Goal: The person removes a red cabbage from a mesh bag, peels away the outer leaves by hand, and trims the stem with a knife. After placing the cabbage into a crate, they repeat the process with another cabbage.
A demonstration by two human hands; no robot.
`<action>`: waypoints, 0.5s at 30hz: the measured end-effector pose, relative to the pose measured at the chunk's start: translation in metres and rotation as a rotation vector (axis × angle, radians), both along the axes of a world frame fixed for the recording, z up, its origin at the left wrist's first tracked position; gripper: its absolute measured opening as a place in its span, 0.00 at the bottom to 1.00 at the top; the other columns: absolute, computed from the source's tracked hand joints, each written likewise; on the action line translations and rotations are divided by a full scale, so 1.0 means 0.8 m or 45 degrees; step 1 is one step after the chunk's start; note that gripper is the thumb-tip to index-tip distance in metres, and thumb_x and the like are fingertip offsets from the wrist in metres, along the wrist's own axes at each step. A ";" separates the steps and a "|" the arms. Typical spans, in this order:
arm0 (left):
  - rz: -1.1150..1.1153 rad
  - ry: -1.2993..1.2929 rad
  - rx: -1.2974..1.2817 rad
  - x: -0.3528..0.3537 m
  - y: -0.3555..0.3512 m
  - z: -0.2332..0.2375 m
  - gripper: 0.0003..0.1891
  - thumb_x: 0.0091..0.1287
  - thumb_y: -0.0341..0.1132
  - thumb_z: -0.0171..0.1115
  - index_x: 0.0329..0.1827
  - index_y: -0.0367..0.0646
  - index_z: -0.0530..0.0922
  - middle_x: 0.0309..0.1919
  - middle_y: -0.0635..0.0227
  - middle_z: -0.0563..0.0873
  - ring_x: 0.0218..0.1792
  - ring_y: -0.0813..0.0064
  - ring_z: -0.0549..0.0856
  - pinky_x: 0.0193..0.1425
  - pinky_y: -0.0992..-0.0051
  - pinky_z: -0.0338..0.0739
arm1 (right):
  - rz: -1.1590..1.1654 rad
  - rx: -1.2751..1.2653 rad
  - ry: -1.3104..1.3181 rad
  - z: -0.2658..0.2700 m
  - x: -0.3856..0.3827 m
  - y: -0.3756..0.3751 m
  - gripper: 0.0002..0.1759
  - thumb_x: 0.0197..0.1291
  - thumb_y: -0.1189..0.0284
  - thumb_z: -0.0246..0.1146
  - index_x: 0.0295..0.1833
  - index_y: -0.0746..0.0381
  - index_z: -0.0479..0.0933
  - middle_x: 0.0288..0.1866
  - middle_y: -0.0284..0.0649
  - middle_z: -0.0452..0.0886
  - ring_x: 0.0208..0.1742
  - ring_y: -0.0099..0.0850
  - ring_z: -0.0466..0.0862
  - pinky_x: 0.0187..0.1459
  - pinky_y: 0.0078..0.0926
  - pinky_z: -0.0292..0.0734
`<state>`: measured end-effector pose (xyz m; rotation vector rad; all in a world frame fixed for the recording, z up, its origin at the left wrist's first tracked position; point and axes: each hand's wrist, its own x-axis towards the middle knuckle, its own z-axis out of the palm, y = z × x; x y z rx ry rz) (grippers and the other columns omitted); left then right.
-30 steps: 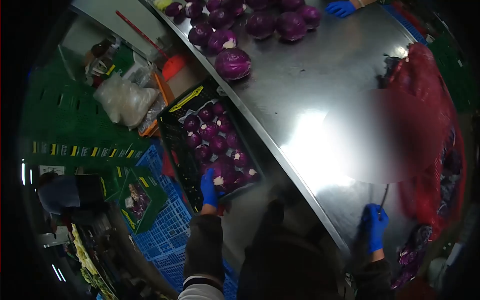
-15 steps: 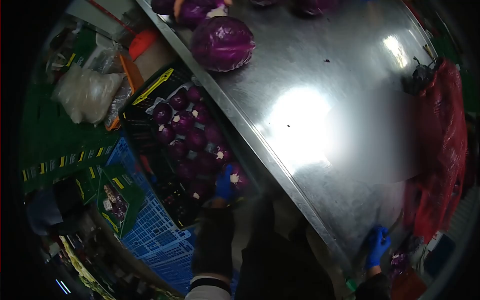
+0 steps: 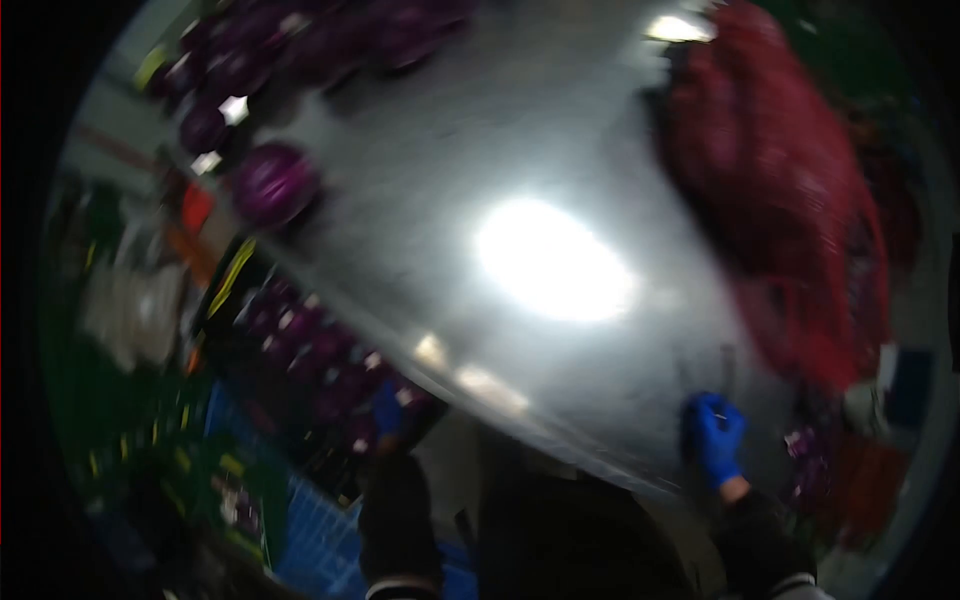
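Note:
The picture is smeared by head motion. My left hand (image 3: 388, 410), in a blue glove, is down among the red cabbages (image 3: 300, 335) that fill a black crate (image 3: 232, 275) beside the steel table (image 3: 480, 120). The blur hides whether it grips one. At the table's near edge my right hand (image 3: 715, 435), also blue-gloved, is closed around a thin dark knife-like tool (image 3: 726, 362) that points away from me. A single red cabbage (image 3: 272, 185) lies on the table near its left edge.
More red cabbages (image 3: 300, 45) are piled at the far end of the table. A red mesh sack (image 3: 780, 190) lies along the table's right side. Blue crates (image 3: 320, 540) and green crates stand on the floor at lower left.
My view has swung and blurred; the table now fills the frame. My left hand stays in the crate. My right hand stays at the table edge, still holding the tool.

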<state>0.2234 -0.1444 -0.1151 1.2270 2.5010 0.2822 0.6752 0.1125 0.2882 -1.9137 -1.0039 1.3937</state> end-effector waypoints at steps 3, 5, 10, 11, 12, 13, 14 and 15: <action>-0.046 -0.342 0.007 -0.003 0.028 0.040 0.21 0.72 0.48 0.51 0.54 0.39 0.76 0.41 0.60 0.82 0.42 0.67 0.82 0.46 0.68 0.77 | 0.332 0.277 -0.268 -0.017 0.023 -0.006 0.09 0.62 0.70 0.64 0.44 0.63 0.81 0.29 0.32 0.82 0.30 0.20 0.79 0.32 0.21 0.76; -0.082 -0.468 -0.078 -0.010 0.053 0.066 0.22 0.72 0.49 0.51 0.53 0.38 0.77 0.37 0.59 0.82 0.40 0.67 0.83 0.44 0.68 0.78 | 0.311 0.339 -0.146 -0.027 0.026 -0.004 0.12 0.62 0.66 0.65 0.46 0.62 0.81 0.33 0.34 0.84 0.34 0.22 0.81 0.39 0.23 0.78; -0.168 -0.400 -0.451 0.025 0.071 0.189 0.22 0.73 0.49 0.51 0.51 0.36 0.80 0.28 0.56 0.84 0.34 0.67 0.85 0.39 0.69 0.80 | 0.284 0.257 0.390 -0.036 0.049 0.003 0.13 0.65 0.66 0.62 0.50 0.60 0.79 0.34 0.34 0.81 0.34 0.18 0.79 0.40 0.20 0.76; -0.314 -0.093 -0.408 0.023 0.055 0.166 0.24 0.71 0.51 0.53 0.47 0.35 0.81 0.24 0.56 0.83 0.31 0.68 0.83 0.37 0.68 0.78 | 0.258 0.289 0.427 -0.029 0.069 -0.002 0.13 0.65 0.66 0.62 0.50 0.60 0.79 0.34 0.34 0.81 0.34 0.18 0.79 0.40 0.20 0.76; -0.463 0.216 -0.365 0.026 0.061 0.152 0.26 0.69 0.53 0.55 0.42 0.33 0.82 0.20 0.55 0.81 0.28 0.68 0.81 0.35 0.67 0.76 | 0.233 0.295 0.516 -0.019 0.090 -0.009 0.12 0.66 0.67 0.61 0.50 0.62 0.79 0.34 0.34 0.81 0.35 0.18 0.79 0.40 0.20 0.76; -0.127 -0.342 0.058 0.059 0.067 0.201 0.22 0.68 0.49 0.57 0.36 0.33 0.83 0.22 0.56 0.82 0.27 0.70 0.78 0.34 0.66 0.74 | 0.215 0.305 0.599 -0.011 0.111 -0.015 0.12 0.66 0.69 0.61 0.51 0.63 0.79 0.35 0.34 0.80 0.35 0.18 0.79 0.40 0.20 0.76; -0.233 -0.221 -0.015 0.076 0.079 0.222 0.09 0.67 0.30 0.50 0.47 0.39 0.75 0.35 0.52 0.84 0.31 0.54 0.83 0.35 0.59 0.78 | 0.198 0.338 0.623 -0.011 0.142 -0.023 0.12 0.66 0.69 0.61 0.51 0.63 0.79 0.35 0.34 0.80 0.35 0.18 0.79 0.40 0.20 0.76; 0.097 -0.382 0.219 0.093 0.098 0.235 0.09 0.66 0.30 0.51 0.45 0.36 0.76 0.34 0.55 0.83 0.31 0.60 0.82 0.35 0.61 0.76 | 0.076 0.442 0.630 -0.021 0.180 -0.033 0.12 0.66 0.70 0.60 0.53 0.62 0.78 0.37 0.33 0.80 0.35 0.17 0.79 0.40 0.18 0.76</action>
